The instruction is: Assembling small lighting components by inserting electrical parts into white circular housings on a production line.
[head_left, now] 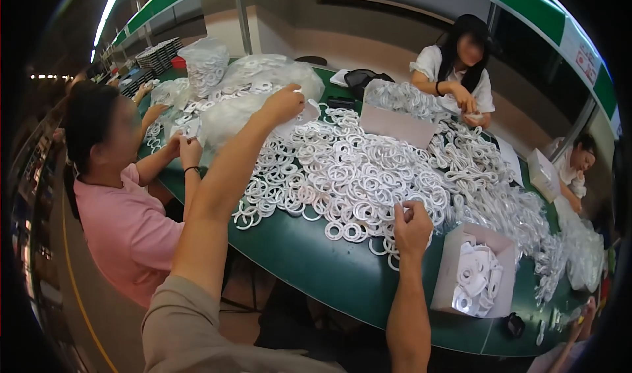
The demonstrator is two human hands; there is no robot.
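A large heap of white rings (359, 169) spreads over the green table in front of me. My left hand (285, 103) is stretched far out over the back left of the heap, its fingers curled closed. A flat white round piece (309, 113) shows right beside those fingers; whether they grip it I cannot tell. Closer in, my right hand (413, 227) is above the near right edge of the heap with thumb and fingers pinched together. Whatever lies in that pinch, if anything, is too small to make out among the rings.
An open box of white parts (475, 274) stands right of my right hand. Coiled white cables (467, 152) and clear bags (520, 218) lie beyond it. A carton (398, 124) sits farther back. A person in pink (128, 208) works at left; another (461, 70) works across the table (296, 251).
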